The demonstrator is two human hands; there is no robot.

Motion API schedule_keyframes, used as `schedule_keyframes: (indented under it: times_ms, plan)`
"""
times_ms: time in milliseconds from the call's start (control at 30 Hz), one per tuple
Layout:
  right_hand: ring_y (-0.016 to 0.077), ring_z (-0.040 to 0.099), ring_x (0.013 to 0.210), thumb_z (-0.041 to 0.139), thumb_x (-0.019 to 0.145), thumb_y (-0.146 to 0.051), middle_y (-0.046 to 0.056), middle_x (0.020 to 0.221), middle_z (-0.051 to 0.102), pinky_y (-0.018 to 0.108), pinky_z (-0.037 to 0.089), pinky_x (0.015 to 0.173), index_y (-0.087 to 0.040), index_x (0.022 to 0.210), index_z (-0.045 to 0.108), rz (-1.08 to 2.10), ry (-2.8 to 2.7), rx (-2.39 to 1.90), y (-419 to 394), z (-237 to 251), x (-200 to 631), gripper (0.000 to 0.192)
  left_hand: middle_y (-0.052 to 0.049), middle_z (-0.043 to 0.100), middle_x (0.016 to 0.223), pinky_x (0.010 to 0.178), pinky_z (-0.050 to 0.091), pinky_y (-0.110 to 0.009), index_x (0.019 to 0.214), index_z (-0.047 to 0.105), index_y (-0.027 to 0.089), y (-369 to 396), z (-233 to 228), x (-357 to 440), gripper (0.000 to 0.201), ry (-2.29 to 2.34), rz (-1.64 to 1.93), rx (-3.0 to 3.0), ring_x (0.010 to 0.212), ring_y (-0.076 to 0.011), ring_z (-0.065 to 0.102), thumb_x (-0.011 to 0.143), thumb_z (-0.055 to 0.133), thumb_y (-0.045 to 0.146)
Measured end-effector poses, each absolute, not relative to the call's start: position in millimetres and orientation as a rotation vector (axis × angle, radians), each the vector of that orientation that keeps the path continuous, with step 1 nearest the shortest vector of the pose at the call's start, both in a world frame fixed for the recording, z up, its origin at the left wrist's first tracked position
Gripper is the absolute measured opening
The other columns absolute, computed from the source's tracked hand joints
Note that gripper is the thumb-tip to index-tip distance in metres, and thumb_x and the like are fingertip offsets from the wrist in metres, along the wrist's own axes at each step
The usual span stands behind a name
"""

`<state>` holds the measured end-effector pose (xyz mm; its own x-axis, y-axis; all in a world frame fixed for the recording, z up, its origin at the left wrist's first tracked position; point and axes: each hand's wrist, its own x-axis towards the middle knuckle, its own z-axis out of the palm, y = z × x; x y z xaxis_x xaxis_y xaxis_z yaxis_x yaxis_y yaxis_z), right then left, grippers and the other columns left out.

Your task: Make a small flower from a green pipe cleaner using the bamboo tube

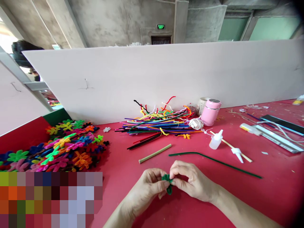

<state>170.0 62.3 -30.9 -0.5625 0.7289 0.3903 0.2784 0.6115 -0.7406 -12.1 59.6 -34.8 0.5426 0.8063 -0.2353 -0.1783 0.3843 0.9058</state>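
Note:
Between my two hands is a dark green pipe-cleaner flower (169, 190) with looped petals. My left hand (152, 183) pinches it between thumb and fingers from the left. From the right, the thumb and forefinger of my right hand (190, 179) are closed on its edge. Part of the flower is hidden behind my fingers. Beyond my right hand lies a single dark green pipe cleaner (220, 161), bent near its left end. A short bamboo stick (155, 153) rests on the red table (133, 209) beyond my left hand.
Many finished pipe-cleaner flowers (61, 145) are heaped at the left. Loose coloured pipe cleaners (154, 125) lie by the white partition (142, 79). Right of them are a pink cup-shaped appliance (211, 112), a glue bottle (216, 140), a stick with a white nozzle (237, 153) and a lamp bar (280, 139).

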Motion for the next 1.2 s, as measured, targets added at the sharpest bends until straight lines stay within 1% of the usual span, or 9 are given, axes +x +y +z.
schedule_keyframes:
  times_ms: [133, 267, 500, 667, 800, 1033, 1200]
  plan:
    - [0.0119, 0.051, 0.069, 0.047, 0.086, -0.02, 0.002, 0.076, 0.052, 0.022, 0.041, 0.063, -0.018, 0.082, 0.053, 0.835, -2.148, -0.797, 62.4, -31.0, 169.9, 0.008, 0.0, 0.052, 0.055, 0.045, 0.026, -0.02, 0.07, 0.062, 0.01, 61.6, -31.3, -14.0, 0.021, 0.773, 0.663, 1.073, 0.045, -0.0053, 0.036, 0.067, 0.065, 0.031]
    - [0.0123, 0.049, 0.067, 0.044, 0.087, -0.021, 0.002, 0.075, 0.051, 0.022, 0.039, 0.061, -0.019, 0.081, 0.052, 0.783, -2.187, -0.811, 62.6, -29.3, 170.1, 0.011, 0.001, 0.049, 0.054, 0.045, 0.025, -0.02, 0.07, 0.062, 0.01, 61.9, -30.1, -14.5, 0.024, 0.822, 0.646, 1.156, 0.046, -0.006, 0.034, 0.069, 0.063, 0.035]
    - [0.0128, 0.043, 0.061, 0.038, 0.087, -0.018, 0.0, 0.072, 0.046, 0.023, 0.033, 0.055, -0.02, 0.077, 0.041, 0.694, -2.273, -0.955, 59.8, -29.8, 166.7, 0.011, 0.003, 0.045, 0.055, 0.046, 0.02, -0.021, 0.07, 0.06, 0.01, 59.0, -23.9, -11.4, 0.031, 0.884, 0.619, 1.274, 0.048, -0.0064, 0.029, 0.072, 0.058, 0.041]
    - [0.0118, 0.041, 0.059, 0.037, 0.087, -0.019, -0.002, 0.068, 0.043, 0.022, 0.033, 0.054, -0.021, 0.075, 0.036, 0.777, -2.202, -0.997, 56.8, -31.1, 164.3, 0.012, 0.001, 0.049, 0.059, 0.048, 0.022, -0.021, 0.071, 0.06, 0.009, 56.9, -20.3, -9.2, 0.029, 0.906, 0.654, 1.29, 0.052, -0.0071, 0.031, 0.072, 0.059, 0.038]
    - [0.0116, 0.042, 0.06, 0.038, 0.088, -0.021, -0.002, 0.068, 0.045, 0.022, 0.034, 0.055, -0.021, 0.075, 0.038, 0.794, -2.131, -0.97, 56.5, -32.5, 163.7, 0.013, 0.002, 0.045, 0.056, 0.045, 0.02, -0.021, 0.072, 0.059, 0.011, 56.9, -26.0, -9.1, 0.03, 0.862, 0.66, 1.198, 0.048, -0.0063, 0.028, 0.072, 0.059, 0.04]
    - [0.0119, 0.039, 0.055, 0.038, 0.086, -0.018, -0.003, 0.066, 0.043, 0.023, 0.03, 0.051, -0.021, 0.074, 0.037, 0.612, -2.175, -1.041, 57.1, -38.3, 162.9, 0.013, 0.001, 0.046, 0.058, 0.05, 0.026, -0.021, 0.069, 0.057, 0.011, 57.2, -30.1, -6.6, 0.027, 0.93, 0.727, 1.234, 0.052, -0.0077, 0.034, 0.073, 0.058, 0.038]
    - [0.0118, 0.038, 0.054, 0.037, 0.087, -0.019, -0.003, 0.066, 0.042, 0.023, 0.029, 0.051, -0.021, 0.074, 0.037, 0.631, -2.147, -1.058, 55.9, -39.8, 161.8, 0.013, -0.002, 0.052, 0.063, 0.055, 0.03, -0.022, 0.069, 0.059, 0.01, 56.0, -24.7, -6.0, 0.027, 0.936, 0.741, 1.352, 0.058, -0.0103, 0.04, 0.075, 0.056, 0.036]
